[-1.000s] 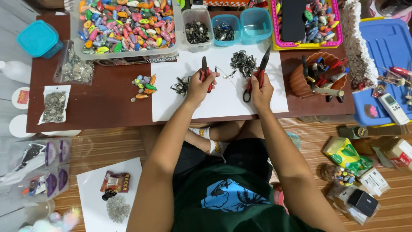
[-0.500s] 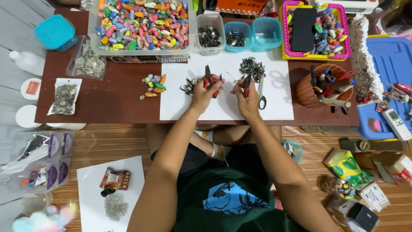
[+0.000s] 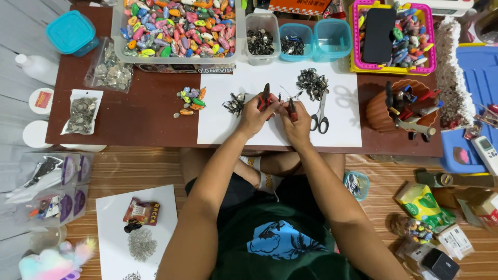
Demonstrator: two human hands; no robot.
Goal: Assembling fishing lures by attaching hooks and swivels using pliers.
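while both forearms converge over the white sheet [image 3: 332,129] | left hand [image 3: 256,115] grips red pliers [image 3: 265,95] | right hand [image 3: 298,123] grips second pliers [image 3: 292,109]

- I see my two hands meeting over the paper sheet [image 3: 342,129] at the counter's [image 3: 145,119] near edge.
- Scissors [image 3: 320,116] lie just right of my right hand [image 3: 296,123].
- A heap of metal bits [image 3: 234,103] sits left of my left hand [image 3: 255,115].
- The bead tray [image 3: 179,28] stands behind, tubs [image 3: 295,39] to its right.
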